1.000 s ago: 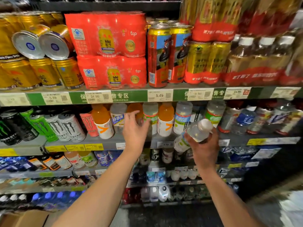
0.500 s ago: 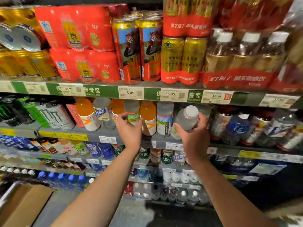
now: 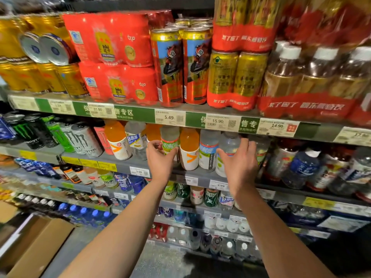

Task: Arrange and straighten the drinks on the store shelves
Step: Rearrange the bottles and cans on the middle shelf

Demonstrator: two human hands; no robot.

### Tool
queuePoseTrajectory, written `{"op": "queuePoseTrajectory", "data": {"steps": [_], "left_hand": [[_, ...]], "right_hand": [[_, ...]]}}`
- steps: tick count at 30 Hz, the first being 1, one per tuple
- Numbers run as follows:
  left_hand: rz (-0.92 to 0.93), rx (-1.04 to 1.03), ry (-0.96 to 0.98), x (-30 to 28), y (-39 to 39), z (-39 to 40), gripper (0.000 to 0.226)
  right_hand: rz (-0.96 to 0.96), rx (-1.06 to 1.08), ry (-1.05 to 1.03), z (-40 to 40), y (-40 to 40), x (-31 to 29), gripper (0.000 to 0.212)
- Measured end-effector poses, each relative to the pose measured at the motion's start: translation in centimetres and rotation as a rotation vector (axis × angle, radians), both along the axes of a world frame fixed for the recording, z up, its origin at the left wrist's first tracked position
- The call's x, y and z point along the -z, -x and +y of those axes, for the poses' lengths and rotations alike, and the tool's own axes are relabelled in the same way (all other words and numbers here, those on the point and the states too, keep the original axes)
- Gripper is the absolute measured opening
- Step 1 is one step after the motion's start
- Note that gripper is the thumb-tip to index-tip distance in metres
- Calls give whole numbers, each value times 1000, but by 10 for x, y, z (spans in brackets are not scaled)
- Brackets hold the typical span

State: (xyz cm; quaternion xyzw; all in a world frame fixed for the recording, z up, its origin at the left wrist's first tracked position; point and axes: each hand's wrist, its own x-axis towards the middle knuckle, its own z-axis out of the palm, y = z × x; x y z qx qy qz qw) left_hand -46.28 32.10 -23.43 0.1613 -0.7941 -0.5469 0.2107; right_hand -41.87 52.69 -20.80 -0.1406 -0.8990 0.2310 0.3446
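- Head view, change: a second ago my right hand [image 3: 239,167] carried the clear bottle [image 3: 227,153] tilted, out in front of the shelf; now it stands upright in the front row on the second shelf [image 3: 200,173], just right of the blue-label bottle [image 3: 208,151].
- Right hand fingers are wrapped around that clear bottle from the front, gripping it; release not yet done.
- Left hand [image 3: 159,157] was reaching at the row before; now its fingers curl on the green-label bottle [image 3: 170,141], thumb side touching the label. Looks like a hold to steady or turn it.
- My read for the task: the stray bottle is back in line, gap filled; what's left here is letting go and squaring labels forward.
- Counts, front row of the second shelf between my hands and to their left: two orange bottles with white sleeves [image 3: 117,141], a third orange one [image 3: 153,132] partly hidden behind; four clear or white bottles, including the two I touch.
- Left of those: about six energy cans [image 3: 84,141], leaning; far ones blurred, count unsure.
- Top shelf: two red multipacks [image 3: 108,41] stacked, two tall cans [image 3: 167,65] side by side at the front.
- Cardboard box [image 3: 36,243] on the floor, lower left.
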Motion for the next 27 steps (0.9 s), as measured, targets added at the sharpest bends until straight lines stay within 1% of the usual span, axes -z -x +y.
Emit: {"op": "queuePoseTrajectory", "data": {"steps": [4,5,8,9,10,13,14,15,17,19,21,23,24,26,27], "left_hand": [[28,60,6,2,3,-14,51],[44,70,-7,2,3,-18,50],[109,50,-77,0,4,-36,37],[133,37,-75,-2,4,-44,35],[157,32,-59,-4,5,-52,34],[225,40,40,-8,8,-78,38],[253,53,64,-10,10,-86,40],[272,70,83,-12,12,-93,43],[260,92,140,-18,17,-103,51],[196,101,215,-22,24,-110,60],[110,124,280,-24,32,-115,66],[49,144,329,-23,38,-120,65],[48,151,352,-23,40,-122,59],[68,161,400,-22,44,-124,44],[68,160,425,-23,45,-123,41]], "right_hand": [[-23,-30,94,0,6,5,55],[-1,-30,98,-2,6,7,57],[84,68,86,-19,0,10,74],[110,85,102,-30,-4,10,74],[126,72,126,-43,-8,12,67],[108,-37,126,-87,-11,19,32],[92,-59,118,-102,-10,19,28],[81,-73,122,-115,-7,20,30],[54,-83,126,-136,-2,18,43],[30,-53,83,-151,1,15,53],[8,-23,42,-159,4,14,56],[46,8,30,-160,7,17,63],[45,-21,109,-157,10,18,68],[-95,-124,320,-149,15,18,76],[-134,-138,379,-146,19,19,77]]}}
